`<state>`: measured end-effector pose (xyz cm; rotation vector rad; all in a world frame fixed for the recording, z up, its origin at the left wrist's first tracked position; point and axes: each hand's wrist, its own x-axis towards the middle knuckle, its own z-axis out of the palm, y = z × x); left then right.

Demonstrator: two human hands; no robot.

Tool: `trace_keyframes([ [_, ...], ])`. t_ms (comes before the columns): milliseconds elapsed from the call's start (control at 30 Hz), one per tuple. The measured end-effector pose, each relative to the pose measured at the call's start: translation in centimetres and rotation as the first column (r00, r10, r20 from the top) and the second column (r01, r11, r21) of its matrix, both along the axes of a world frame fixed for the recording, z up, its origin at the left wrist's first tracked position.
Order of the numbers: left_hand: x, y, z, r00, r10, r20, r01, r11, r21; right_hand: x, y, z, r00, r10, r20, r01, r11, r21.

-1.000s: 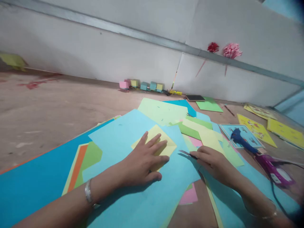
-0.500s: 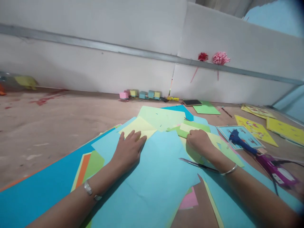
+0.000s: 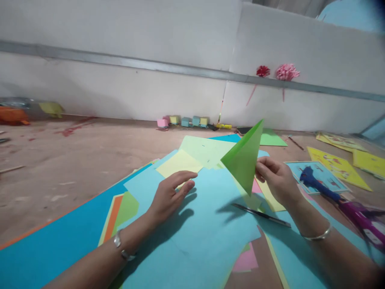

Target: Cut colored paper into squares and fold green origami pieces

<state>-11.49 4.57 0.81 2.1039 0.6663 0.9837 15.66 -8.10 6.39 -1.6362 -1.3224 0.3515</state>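
Note:
A folded green paper (image 3: 245, 156) is pinched between the thumb and fingers of my right hand (image 3: 275, 178), raised above the paper pile. My left hand (image 3: 173, 194) hovers over a large light blue sheet (image 3: 192, 241), its fingers bent and apart with nothing between them. Just beyond it lies a pale yellow sheet (image 3: 179, 161), partly over a pale green sheet (image 3: 204, 148). Below my right hand, a slim dark metal tool (image 3: 264, 216) rests on the papers; I cannot make out its exact kind.
A blue and purple glue gun (image 3: 339, 200) lies at the right by a light blue picture card (image 3: 314, 170) and yellow cards (image 3: 339, 168). Small paper cubes (image 3: 185, 121) line the wall. Dark blue sheets (image 3: 69, 237) spread left.
My right hand has picked up the folded green paper and lifted it off the pile. My left hand has risen from the pale yellow sheet. The view has shifted slightly left.

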Motion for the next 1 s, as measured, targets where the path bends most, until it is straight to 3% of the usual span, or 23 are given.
trace_keyframes([
  [67,0.3,-1.0,0.7,0.993,-0.067,0.098,0.095,0.944,-0.316,-1.1,-0.2,-0.6,0.954,0.143,-0.262,-0.169,0.982,-0.082],
  [133,0.6,-1.9,1.1,0.98,-0.099,0.17,0.172,0.853,-0.493,-2.3,-0.2,-1.4,0.91,0.195,-0.366,-0.275,0.944,-0.183],
  [200,0.9,-2.5,1.2,0.972,-0.123,0.201,0.217,0.796,-0.565,-3.4,-0.1,-1.9,0.877,0.218,-0.429,-0.352,0.898,-0.263],
  [300,1.2,-2.9,0.9,0.964,-0.101,0.247,0.231,0.781,-0.581,-4.4,0.0,-2.3,0.851,0.245,-0.464,-0.425,0.841,-0.336],
  [367,1.2,-2.9,0.8,0.961,-0.078,0.266,0.218,0.805,-0.552,-4.6,0.0,-2.3,0.851,0.271,-0.449,-0.45,0.818,-0.36],
  [433,1.1,-2.9,0.8,0.968,-0.099,0.23,0.192,0.882,-0.429,-4.7,0.0,-2.2,0.861,0.3,-0.411,-0.464,0.795,-0.391],
  [500,0.9,-2.8,1.0,0.985,-0.121,0.125,0.14,0.976,-0.163,-4.8,-0.1,-2.1,0.879,0.348,-0.326,-0.466,0.773,-0.43],
  [533,0.7,-2.8,1.1,0.991,-0.119,0.063,0.119,0.993,0.007,-4.9,-0.2,-2.0,0.885,0.383,-0.264,-0.464,0.764,-0.448],
  [600,0.3,-2.8,1.4,0.994,-0.104,-0.031,0.109,0.946,0.306,-5.2,-0.4,-1.8,0.879,0.456,-0.141,-0.464,0.749,-0.473],
  [667,0.0,-3.0,1.5,0.99,-0.117,-0.083,0.142,0.877,0.459,-5.6,-0.7,-1.7,0.851,0.521,-0.063,-0.485,0.736,-0.472],
  [767,-0.1,-3.2,1.6,0.979,-0.182,-0.092,0.204,0.861,0.465,-6.2,-1.0,-1.9,0.798,0.603,-0.004,-0.54,0.713,-0.447],
  [867,0.2,-3.1,1.5,0.986,-0.165,-0.03,0.165,0.922,0.35,-6.3,-1.0,-2.1,0.767,0.64,0.04,-0.569,0.708,-0.419],
  [1000,0.6,-2.0,0.6,0.998,-0.008,-0.061,0.018,0.985,0.173,-4.8,-1.1,-1.3,0.789,0.575,0.218,-0.469,0.791,-0.393],
])
